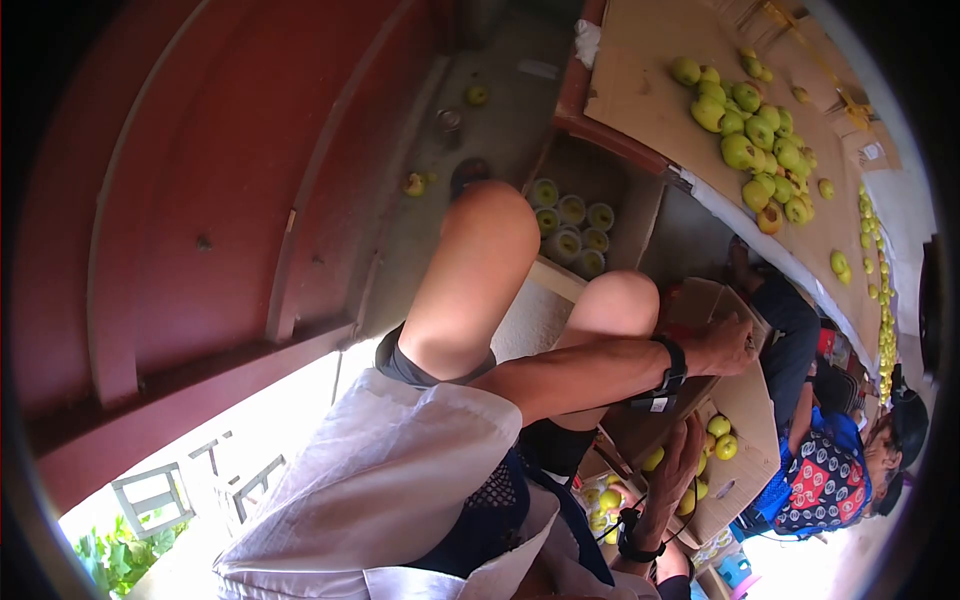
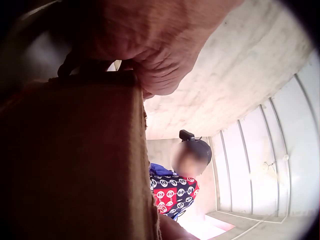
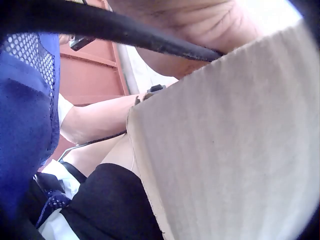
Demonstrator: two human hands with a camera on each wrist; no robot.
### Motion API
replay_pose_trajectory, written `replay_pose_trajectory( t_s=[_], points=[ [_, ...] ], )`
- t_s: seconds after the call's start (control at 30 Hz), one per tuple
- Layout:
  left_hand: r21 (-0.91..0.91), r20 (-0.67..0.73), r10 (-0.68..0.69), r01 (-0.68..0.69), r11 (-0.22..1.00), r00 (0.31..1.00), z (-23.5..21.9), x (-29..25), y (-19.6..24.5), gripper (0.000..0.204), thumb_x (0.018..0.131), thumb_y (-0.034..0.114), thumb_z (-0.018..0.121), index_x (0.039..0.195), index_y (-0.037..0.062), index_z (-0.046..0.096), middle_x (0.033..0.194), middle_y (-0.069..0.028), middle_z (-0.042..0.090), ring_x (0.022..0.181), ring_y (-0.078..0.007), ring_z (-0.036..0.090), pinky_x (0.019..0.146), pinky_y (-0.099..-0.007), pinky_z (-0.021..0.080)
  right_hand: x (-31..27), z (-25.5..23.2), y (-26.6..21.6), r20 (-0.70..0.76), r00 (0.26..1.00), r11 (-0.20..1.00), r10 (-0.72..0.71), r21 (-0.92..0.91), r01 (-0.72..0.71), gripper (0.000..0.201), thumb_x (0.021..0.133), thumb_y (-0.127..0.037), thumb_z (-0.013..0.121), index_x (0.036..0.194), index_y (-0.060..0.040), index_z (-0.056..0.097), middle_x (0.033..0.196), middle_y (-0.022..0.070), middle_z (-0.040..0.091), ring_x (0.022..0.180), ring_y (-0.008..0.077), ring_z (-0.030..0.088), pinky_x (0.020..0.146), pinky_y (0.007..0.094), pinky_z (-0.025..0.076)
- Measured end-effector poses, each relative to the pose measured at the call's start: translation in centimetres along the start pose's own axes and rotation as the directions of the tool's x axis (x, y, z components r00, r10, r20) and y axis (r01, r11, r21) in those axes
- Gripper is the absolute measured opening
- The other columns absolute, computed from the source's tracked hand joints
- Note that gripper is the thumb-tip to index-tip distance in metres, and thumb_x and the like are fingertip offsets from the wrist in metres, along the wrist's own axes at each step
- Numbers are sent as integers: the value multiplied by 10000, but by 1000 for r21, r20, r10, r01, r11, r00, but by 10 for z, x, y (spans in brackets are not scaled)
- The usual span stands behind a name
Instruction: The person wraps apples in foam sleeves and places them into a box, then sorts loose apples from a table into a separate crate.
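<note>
A cardboard box (image 1: 748,425) stands beside the knees, with several green apples (image 1: 726,447) inside. At its upper edge my left hand (image 1: 722,346) has its fingers curled over the cardboard. From close up in the left wrist view, the same hand (image 2: 150,42) lies over the edge of the box (image 2: 75,160). My right hand (image 1: 676,468) is at the box among the apples, its fingers extended; whether it touches one is hidden. In the right wrist view a cardboard flap (image 3: 225,140) covers the fingers, and only part of the hand (image 3: 195,30) shows.
Many apples (image 1: 760,140) lie on a cardboard-covered surface (image 1: 640,75) at upper right. Wrapped apples (image 1: 572,210) sit in a compartment below it. A person in a patterned shirt (image 1: 825,480) is beyond the box. A red wall (image 1: 190,230) stands at the left.
</note>
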State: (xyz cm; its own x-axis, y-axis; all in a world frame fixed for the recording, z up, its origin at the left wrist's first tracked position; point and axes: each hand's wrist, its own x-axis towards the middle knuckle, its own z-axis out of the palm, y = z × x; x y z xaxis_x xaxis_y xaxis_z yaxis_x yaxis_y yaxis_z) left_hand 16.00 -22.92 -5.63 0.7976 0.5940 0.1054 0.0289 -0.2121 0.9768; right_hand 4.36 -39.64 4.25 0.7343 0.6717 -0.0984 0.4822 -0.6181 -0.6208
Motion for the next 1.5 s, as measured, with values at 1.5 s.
replay_pose_trajectory(
  t_s=[1.5],
  points=[
    [47, 19, -18, 17, 999, 1000, -24, -8, 17, 438, 902, 274, 654, 1157, -74, 577, 1074, -339, 631, 982, -480, 684, 830, -552, 566, 0, -2, 12, 71, 997, 999, -23, -34, 25, 434, 1104, -296, 444, 1287, 68, 595, 1328, 244, 591, 1217, 414, 553, 1054, 446, 410]
  ],
)
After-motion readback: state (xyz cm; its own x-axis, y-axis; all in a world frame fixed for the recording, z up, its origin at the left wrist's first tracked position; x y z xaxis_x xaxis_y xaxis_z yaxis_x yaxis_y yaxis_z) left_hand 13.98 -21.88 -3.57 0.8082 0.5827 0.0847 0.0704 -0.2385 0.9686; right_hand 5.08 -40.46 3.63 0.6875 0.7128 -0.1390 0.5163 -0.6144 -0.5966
